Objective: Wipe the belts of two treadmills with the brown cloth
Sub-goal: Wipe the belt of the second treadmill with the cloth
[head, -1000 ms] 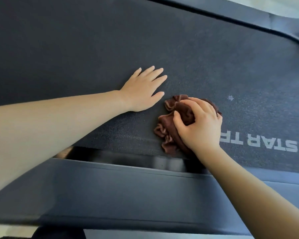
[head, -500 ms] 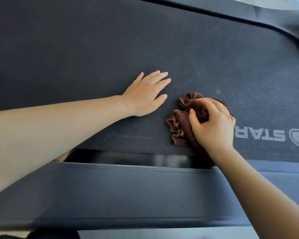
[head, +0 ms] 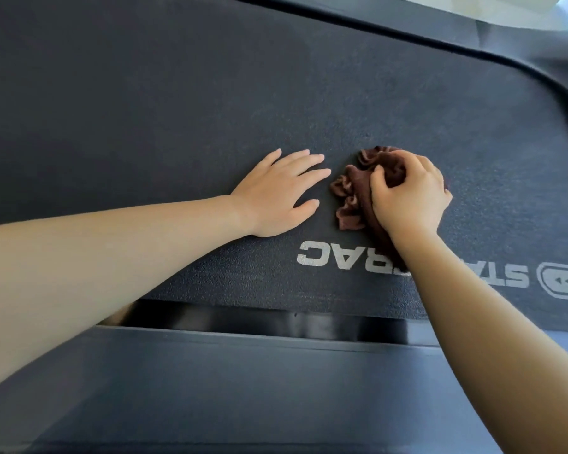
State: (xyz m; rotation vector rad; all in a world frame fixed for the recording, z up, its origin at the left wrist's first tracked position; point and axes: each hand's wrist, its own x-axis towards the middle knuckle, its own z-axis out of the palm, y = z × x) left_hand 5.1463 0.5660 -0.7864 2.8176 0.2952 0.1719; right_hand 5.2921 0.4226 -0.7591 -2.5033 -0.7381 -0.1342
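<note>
Head view: the right hand grips the bunched cloth against the belt, centre-right. At its 9 o'clock, just apart, the left hand lies flat, fingers spread. Logo at 6 o'clock.

This looked like a gym or fitness room. Nearly the whole view was filled by a treadmill's wide, dark, textured belt, printed with pale brand lettering seen upside down and bordered by a smooth dark side rail.
</note>
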